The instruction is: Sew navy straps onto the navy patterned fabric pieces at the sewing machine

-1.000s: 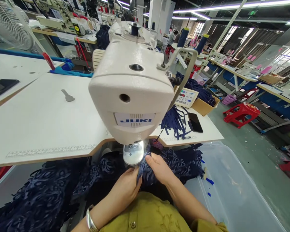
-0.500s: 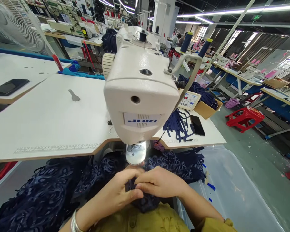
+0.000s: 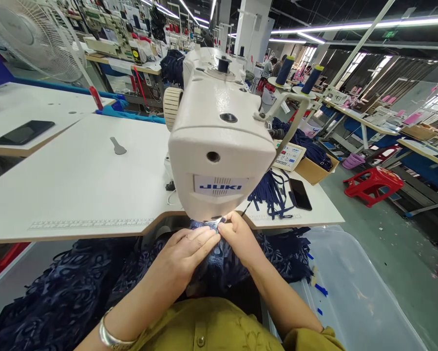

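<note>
Nearest to us, at the left wrist, we note a silver bracelet (image 3: pixel 112 334). Beyond it, the left hand (image 3: pixel 184 253) lies over the cloth (image 3: pixel 216 261), fingers straight and close together; its thumb is hidden, so we cannot tell whether it grips from below. The right hand (image 3: pixel 240 239) pinches the cloth's edge between thumb and forefinger. The cloth sits directly under the head of the sewing machine (image 3: pixel 224 156), its lower part hanging toward the shirt (image 3: pixel 211 326). We judge the chief hazard to be the fingertips: both sets are just beside the stitching area, and a start of the machine with them there could injure a finger. The needle itself is hidden from us. Uneven pull between the hands could, in our view, pucker or skew the cloth. A dark heap (image 3: pixel 54 287) of similar cloth at the left could snag the hanging part. Farther off, on the tabletop (image 3: pixel 83 195), navy strips (image 3: pixel 268 195) lie beside a phone (image 3: pixel 299 195); loose ends near the machine could get caught.
</note>
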Motion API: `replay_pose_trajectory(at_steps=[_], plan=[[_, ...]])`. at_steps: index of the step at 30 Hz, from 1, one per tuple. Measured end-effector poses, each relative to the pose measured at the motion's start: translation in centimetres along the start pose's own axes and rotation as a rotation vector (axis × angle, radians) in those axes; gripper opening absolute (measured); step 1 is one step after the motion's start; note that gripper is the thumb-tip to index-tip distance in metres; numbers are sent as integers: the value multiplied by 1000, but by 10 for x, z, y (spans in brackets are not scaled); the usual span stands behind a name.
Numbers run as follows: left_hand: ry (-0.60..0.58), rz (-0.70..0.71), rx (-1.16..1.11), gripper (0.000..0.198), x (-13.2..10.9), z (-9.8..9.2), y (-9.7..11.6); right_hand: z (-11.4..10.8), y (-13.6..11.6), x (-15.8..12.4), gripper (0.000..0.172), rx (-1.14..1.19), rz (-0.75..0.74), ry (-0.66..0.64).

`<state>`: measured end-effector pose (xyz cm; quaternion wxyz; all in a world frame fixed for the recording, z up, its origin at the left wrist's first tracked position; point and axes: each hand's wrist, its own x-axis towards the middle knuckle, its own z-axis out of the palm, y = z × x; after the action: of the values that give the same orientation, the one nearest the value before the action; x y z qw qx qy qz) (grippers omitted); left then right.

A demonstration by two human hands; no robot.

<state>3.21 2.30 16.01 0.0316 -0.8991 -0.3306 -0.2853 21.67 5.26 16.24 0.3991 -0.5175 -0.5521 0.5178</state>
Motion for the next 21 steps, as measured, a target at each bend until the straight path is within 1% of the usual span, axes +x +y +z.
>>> replay_pose_trajectory(at_steps=[2, 4, 7, 11, 15, 19, 21], plan=[[28, -74, 21, 44, 1, 2, 2, -3, -2, 5, 8, -16, -4, 6], [54, -117, 74, 43, 3, 1, 7, -6, -5, 11, 6, -72, -47, -4], [47, -153, 178, 40, 6, -3, 15, -8, -8, 19, 4, -158, -109, -34], [41, -219, 271, 38, 9, -5, 21, -9, -11, 25, 6, -318, -172, 2], [34, -242, 334, 37, 12, -5, 22, -9, -10, 28, 8, -425, -204, 21], [21, -245, 355, 38, 14, -6, 25, -10, -10, 29, 16, -463, -223, 36], [18, -256, 358, 38, 15, -6, 26, -10, -11, 28, 17, -474, -226, 28]])
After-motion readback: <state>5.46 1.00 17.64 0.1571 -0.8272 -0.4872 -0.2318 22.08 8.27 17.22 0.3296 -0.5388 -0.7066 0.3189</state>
